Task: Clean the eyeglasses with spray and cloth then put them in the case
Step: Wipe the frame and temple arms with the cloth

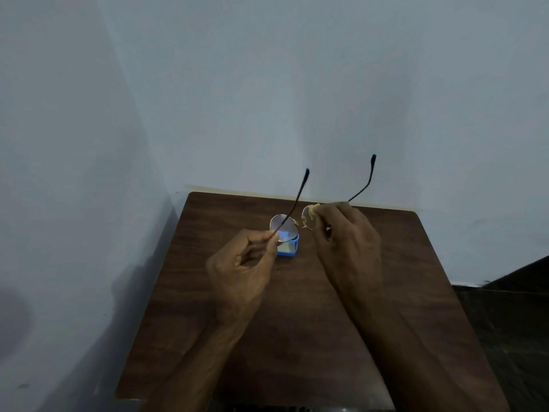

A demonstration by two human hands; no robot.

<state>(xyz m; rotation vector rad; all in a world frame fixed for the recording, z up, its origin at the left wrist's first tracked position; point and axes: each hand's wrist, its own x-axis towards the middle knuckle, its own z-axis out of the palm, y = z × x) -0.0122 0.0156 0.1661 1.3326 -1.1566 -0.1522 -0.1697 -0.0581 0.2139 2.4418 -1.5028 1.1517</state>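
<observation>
Thin-rimmed round eyeglasses (283, 224) are held above a dark wooden table (208, 292), with both temple arms unfolded and pointing up and away from me. My left hand (240, 272) pinches the frame at the left lens's outer hinge. My right hand (344, 242) presses a small yellow cloth (312, 214) against the right lens, and its fingers cover most of that lens. A small blue object (288, 248) lies on the table just below the left lens; I cannot tell whether it is the case. No spray bottle shows.
The table stands in a corner, with pale blue walls (267, 99) behind it and to its left. A dark floor (511, 307) lies to the right of the table's edge.
</observation>
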